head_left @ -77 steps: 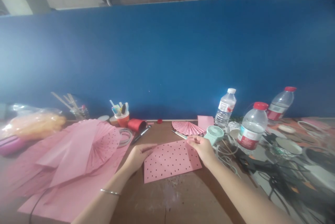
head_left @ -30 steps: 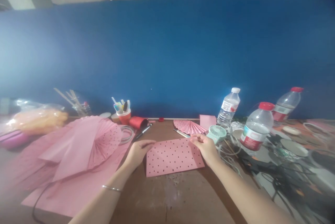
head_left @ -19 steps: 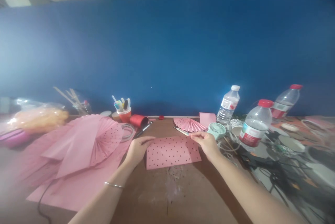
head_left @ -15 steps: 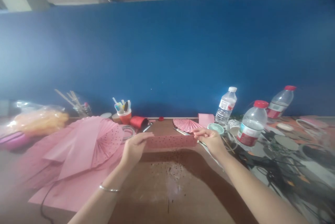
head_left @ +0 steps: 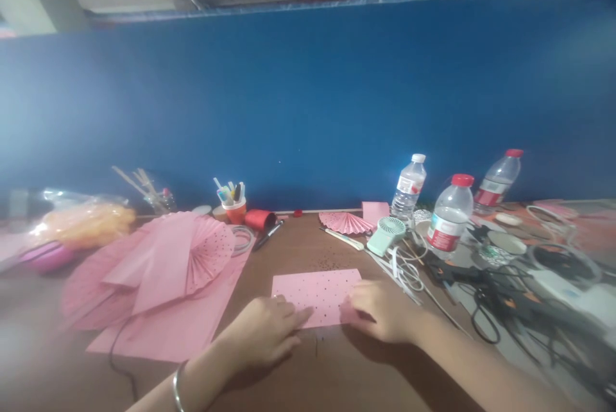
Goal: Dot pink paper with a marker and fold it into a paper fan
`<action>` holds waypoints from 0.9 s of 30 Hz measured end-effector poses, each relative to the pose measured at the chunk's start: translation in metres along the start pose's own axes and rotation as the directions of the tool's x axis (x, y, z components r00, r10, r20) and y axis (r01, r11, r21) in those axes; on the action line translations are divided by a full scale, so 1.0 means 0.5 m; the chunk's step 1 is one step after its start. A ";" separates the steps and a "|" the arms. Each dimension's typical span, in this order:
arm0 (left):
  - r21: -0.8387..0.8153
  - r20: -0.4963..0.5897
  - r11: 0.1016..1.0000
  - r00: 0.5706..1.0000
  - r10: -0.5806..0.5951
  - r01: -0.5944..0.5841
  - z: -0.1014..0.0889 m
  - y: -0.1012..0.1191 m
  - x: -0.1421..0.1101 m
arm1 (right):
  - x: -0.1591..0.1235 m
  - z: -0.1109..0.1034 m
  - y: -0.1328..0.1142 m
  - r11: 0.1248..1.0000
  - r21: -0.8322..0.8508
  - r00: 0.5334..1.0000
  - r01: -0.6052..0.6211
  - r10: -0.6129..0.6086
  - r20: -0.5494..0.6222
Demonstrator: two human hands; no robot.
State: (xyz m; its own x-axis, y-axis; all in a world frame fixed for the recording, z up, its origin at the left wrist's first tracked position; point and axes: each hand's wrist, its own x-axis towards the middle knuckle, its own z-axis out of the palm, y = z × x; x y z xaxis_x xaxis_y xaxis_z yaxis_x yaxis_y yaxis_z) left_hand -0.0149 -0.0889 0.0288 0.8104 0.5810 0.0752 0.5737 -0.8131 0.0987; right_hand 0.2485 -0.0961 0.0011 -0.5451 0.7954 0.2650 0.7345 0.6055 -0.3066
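You're pressing both hands down on the dotted pink sheet [head_left: 317, 290], which is lying flat on the brown bench [head_left: 308, 373], centre front. Your left hand [head_left: 267, 335] is resting palm down at the sheet's near left corner, fingers [head_left: 293, 319] stretched out flat and loose, gripping nothing, tips lying on the paper. Your right hand [head_left: 382, 312] is sitting at the near right corner, fingers curled down over the edge; can't tell if they're pinching the paper or just pushing on it. A bracelet [head_left: 177, 386] is showing on your left wrist. Left of the sheet a pile of folded pink paper fans [head_left: 168, 264] is lying on a larger pink sheet. Behind it a small pink fan [head_left: 344, 223], a mint handheld fan [head_left: 385, 235] and three water bottles [head_left: 450, 213] are standing near the blue wall [head_left: 308, 110]. An orange pen cup [head_left: 235, 206] is standing beside a tipped red cup [head_left: 260, 219]. Tangled cables [head_left: 505, 303] are covering the right side
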 end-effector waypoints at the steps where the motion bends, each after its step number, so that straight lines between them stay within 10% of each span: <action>1: 0.052 0.023 0.998 0.999 -0.024 0.023 0.004 0.010 0.014 | 0.014 0.011 -0.011 0.997 -0.074 0.999 0.028 -0.026 0.021; 4: 0.112 0.095 0.983 0.983 -0.155 0.144 0.032 0.024 0.059 | 0.050 0.051 -0.035 0.972 -0.224 0.997 -0.075 0.068 -0.039; 13: -0.061 -0.063 0.991 0.990 -0.123 0.120 0.107 -0.022 0.088 | 0.056 0.094 -0.013 1.000 0.019 0.998 0.002 -0.001 -0.067; 27: -0.082 0.044 0.980 0.983 -0.177 0.180 0.103 -0.027 0.087 | 0.047 0.079 0.003 0.987 -0.098 0.989 -0.130 0.136 0.053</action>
State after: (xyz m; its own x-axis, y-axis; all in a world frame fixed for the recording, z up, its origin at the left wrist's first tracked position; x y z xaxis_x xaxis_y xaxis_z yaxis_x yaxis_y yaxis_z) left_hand 0.0185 -0.0546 -0.0203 0.7004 0.7136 0.0130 0.6987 -0.6892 0.1919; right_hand 0.2208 -0.0755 -0.0293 -0.4611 0.8706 0.1717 0.8352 0.4912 -0.2473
